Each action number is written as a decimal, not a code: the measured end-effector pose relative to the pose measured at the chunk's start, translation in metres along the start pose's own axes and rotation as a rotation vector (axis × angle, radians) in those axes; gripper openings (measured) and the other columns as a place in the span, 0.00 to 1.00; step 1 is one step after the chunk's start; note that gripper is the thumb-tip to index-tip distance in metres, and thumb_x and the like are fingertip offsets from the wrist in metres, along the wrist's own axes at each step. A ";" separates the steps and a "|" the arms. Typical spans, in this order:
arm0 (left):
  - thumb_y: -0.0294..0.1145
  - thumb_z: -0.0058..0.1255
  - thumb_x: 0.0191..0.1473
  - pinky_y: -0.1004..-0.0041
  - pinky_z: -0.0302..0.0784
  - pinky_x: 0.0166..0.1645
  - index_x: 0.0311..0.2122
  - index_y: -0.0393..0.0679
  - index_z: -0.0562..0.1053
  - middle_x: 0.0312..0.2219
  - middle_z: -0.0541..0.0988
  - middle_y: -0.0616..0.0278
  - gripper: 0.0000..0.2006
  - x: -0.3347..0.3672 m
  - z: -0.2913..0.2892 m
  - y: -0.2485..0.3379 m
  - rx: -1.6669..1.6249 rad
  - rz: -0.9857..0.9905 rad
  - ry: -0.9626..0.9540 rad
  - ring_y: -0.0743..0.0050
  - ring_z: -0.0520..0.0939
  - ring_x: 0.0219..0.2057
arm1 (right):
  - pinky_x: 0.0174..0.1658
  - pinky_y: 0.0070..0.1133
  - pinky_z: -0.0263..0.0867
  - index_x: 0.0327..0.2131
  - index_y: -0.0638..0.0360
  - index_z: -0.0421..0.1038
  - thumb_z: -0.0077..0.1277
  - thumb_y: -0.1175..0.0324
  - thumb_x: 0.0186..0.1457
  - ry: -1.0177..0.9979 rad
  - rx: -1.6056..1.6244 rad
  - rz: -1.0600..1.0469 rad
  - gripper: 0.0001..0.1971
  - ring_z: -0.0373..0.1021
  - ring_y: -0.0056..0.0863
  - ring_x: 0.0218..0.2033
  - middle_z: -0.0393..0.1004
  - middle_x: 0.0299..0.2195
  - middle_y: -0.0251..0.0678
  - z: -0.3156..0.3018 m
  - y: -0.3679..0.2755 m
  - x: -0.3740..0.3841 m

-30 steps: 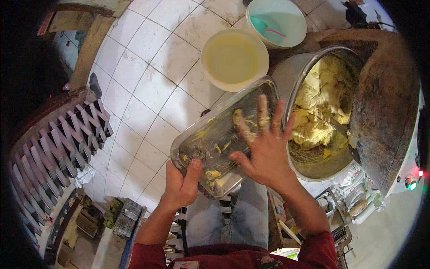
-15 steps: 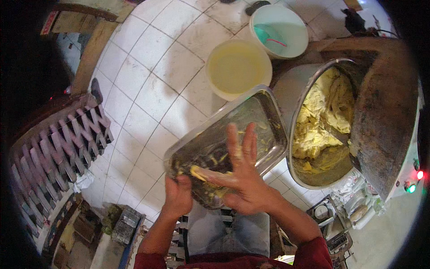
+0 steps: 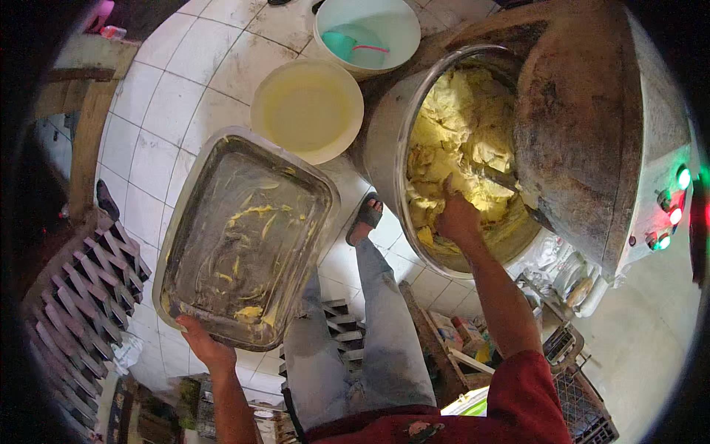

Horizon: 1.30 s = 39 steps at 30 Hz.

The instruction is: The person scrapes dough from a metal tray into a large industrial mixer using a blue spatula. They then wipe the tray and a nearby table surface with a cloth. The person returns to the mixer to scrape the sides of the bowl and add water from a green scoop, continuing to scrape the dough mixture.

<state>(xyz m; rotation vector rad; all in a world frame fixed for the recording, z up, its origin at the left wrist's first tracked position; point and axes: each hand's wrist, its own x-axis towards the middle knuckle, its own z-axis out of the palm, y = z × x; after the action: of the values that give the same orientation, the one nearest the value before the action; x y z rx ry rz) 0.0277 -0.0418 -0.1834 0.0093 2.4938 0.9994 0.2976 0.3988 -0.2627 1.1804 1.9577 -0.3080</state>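
Note:
My left hand (image 3: 208, 343) grips the near corner of a rectangular metal tray (image 3: 174, 244), tilted in front of me on the left. Yellow smears of dough or fat streak the tray's inside, with a thicker lump (image 3: 249, 312) near its lower edge. My right hand (image 3: 460, 219) reaches into a round metal mixing bowl (image 3: 399, 170) and touches the pale yellow dough (image 3: 462, 118) there. One finger points into the dough; the rest are hidden or too dim to read. A mixer arm (image 3: 497, 177) dips into the dough beside my hand.
The mixer's large worn housing (image 3: 580, 133) covers the bowl's right side, with lit green and red buttons (image 3: 674, 215). Behind the tray stand a tub of yellowish liquid (image 3: 307, 111) and a white bucket (image 3: 367, 33). A slatted rack (image 3: 89, 311) stands at left, a plastic crate (image 3: 584, 403) at lower right.
My right hand has left the tray and gone right into the mixing bowl. The tray has swung left and turned more upright in my left hand. The view has shifted right.

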 end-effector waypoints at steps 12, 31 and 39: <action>0.46 0.37 0.68 0.61 0.57 0.63 0.61 0.30 0.58 0.58 0.63 0.47 0.28 -0.003 0.026 0.118 -0.659 -0.066 0.008 0.58 0.65 0.56 | 0.37 0.29 0.71 0.59 0.67 0.64 0.56 0.72 0.44 0.444 0.697 -0.627 0.34 0.75 0.38 0.34 0.76 0.35 0.46 -0.090 -0.035 -0.134; 0.39 0.40 0.68 0.60 0.68 0.57 0.59 0.28 0.62 0.52 0.72 0.43 0.24 -0.013 0.094 0.092 -0.056 0.388 0.115 0.54 0.75 0.49 | 0.27 0.30 0.71 0.63 0.61 0.59 0.55 0.67 0.46 -0.721 1.253 -0.641 0.38 0.75 0.38 0.21 0.79 0.30 0.45 -0.089 -0.141 -0.198; 0.47 0.34 0.69 0.63 0.65 0.61 0.58 0.27 0.62 0.56 0.69 0.49 0.28 0.011 0.060 0.077 -0.422 0.139 0.213 0.63 0.70 0.56 | 0.22 0.23 0.65 0.66 0.64 0.53 0.56 0.74 0.44 -0.334 2.069 -0.606 0.42 0.71 0.29 0.22 0.75 0.28 0.45 -0.067 -0.098 -0.169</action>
<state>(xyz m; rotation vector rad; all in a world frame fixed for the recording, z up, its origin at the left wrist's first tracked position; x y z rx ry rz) 0.0298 0.0562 -0.1753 -0.0586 2.4402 1.6446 0.2219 0.2788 -0.1126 1.1990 1.0842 -2.9959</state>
